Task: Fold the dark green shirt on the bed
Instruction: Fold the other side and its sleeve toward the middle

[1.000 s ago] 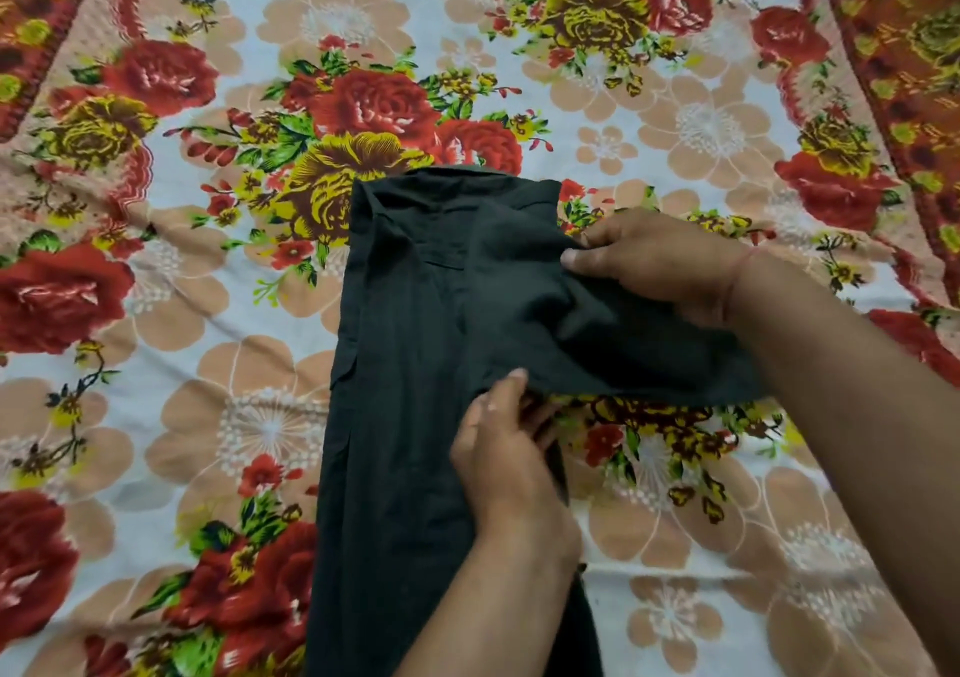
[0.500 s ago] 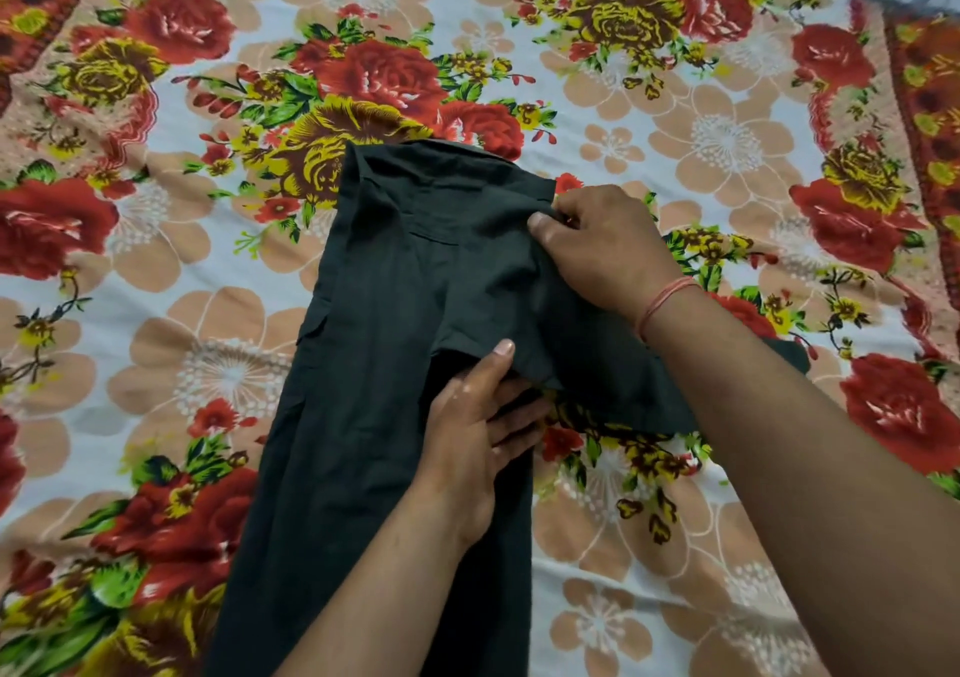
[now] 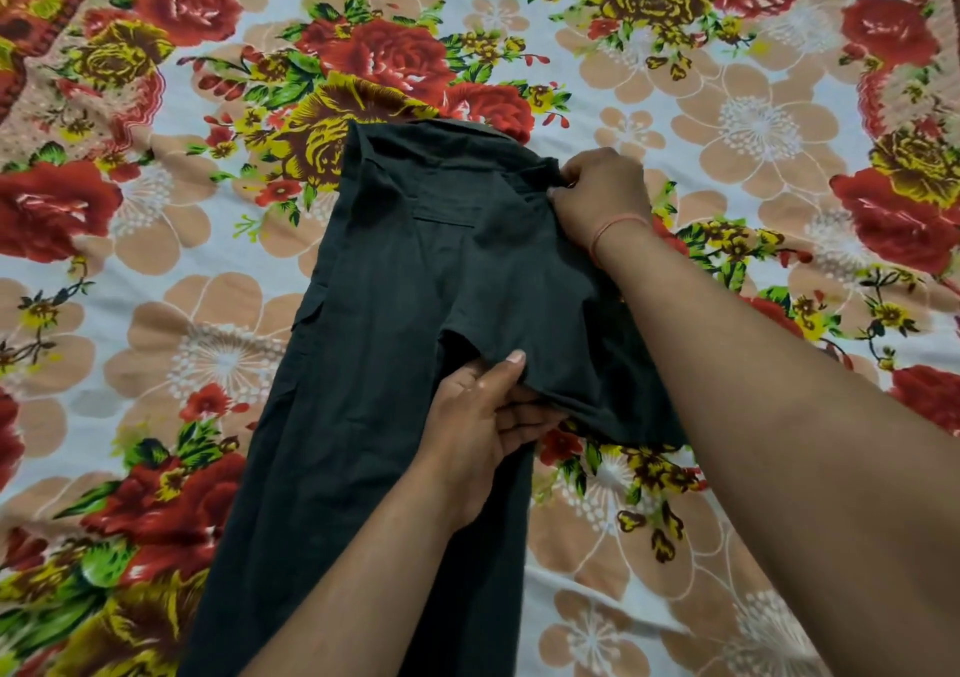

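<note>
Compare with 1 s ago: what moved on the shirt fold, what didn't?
The right hand carried the sleeve inward over the shirt body, ending bunched up by the collar. The left hand moved from the sleeve's lower edge to under it, thumb on top. Both hands kept their hold; the shirt body stayed flat on the bedsheet.

Dark green shirt (image 3: pixel 395 364): matt woven cloth, creased. Bedsheet (image 3: pixel 727 79): smooth printed floral cloth, faint sheen.
</note>
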